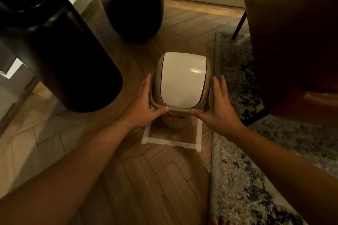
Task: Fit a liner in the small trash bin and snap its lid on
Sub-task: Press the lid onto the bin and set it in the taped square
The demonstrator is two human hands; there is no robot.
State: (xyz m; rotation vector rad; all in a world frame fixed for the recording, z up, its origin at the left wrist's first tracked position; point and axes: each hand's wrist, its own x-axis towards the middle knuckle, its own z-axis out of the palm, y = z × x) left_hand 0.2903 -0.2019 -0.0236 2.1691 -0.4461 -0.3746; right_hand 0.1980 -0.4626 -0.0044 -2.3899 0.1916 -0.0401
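A small beige trash bin (174, 121) stands on the wooden floor inside a square of white tape (170, 142). Its beige lid frame with a white swing flap (182, 78) sits on top of the bin. My left hand (144, 104) lies flat against the lid's left side, thumb along the front rim. On the right side my right hand (217, 104) does the same, fingers straight, thumb touching the front rim. No liner shows from outside the bin. An orange label is on the bin's front.
Two tall dark vases (60, 56) (133, 3) stand to the left and behind the bin. A brown leather chair (296, 42) with thin black legs stands on a patterned rug (256, 170) to the right. A window sill runs along the back.
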